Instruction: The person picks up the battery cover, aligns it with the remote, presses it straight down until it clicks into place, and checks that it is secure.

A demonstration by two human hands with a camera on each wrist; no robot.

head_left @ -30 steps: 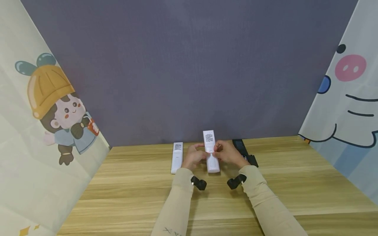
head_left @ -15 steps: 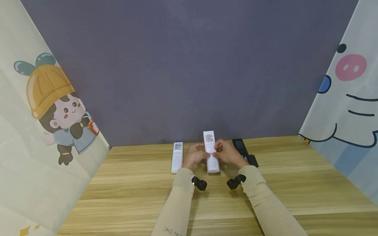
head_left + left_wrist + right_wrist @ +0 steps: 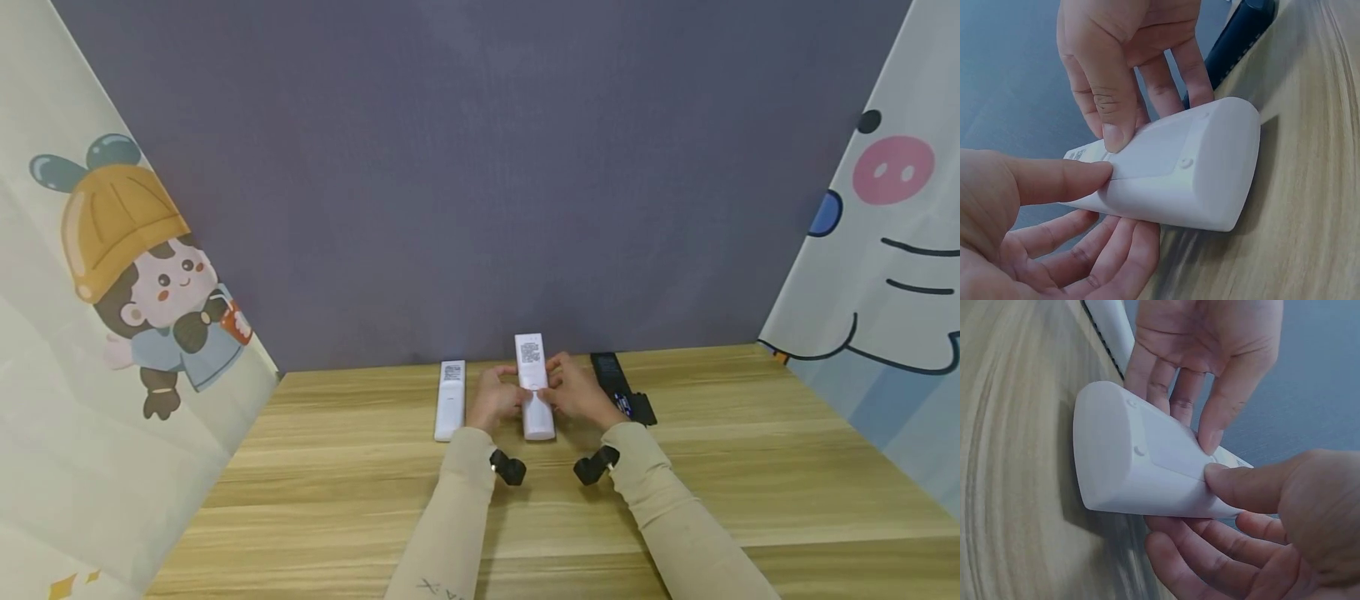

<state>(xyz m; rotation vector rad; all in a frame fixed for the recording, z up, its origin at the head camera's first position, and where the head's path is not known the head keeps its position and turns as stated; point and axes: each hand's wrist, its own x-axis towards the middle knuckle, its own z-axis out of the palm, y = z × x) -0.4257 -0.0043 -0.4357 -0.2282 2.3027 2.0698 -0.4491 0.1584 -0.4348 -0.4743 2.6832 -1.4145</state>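
Back side up, a white remote control (image 3: 531, 367) is held between both hands, tilted with its near end low over the table. My left hand (image 3: 497, 397) grips its left side, fingers underneath and thumb on the battery cover (image 3: 1154, 147). From the other side my right hand (image 3: 576, 390) grips it too, its thumb pressing near the cover's far edge. Both thumb tips lie close together in the wrist views. The cover sits in the remote's back. To the left lies a second white remote (image 3: 451, 400), label side up.
Right of the hands lies a black remote (image 3: 611, 375) with a dark piece (image 3: 642, 408) beside it; its opened part is partly hidden by the right hand. A grey wall (image 3: 480, 183) rises behind the wooden table (image 3: 337, 467). Printed curtains hang at both sides.
The held remote has shifted very slightly left and down. The right hand's fingers have slid a little down its side; both thumbs stay on the back.
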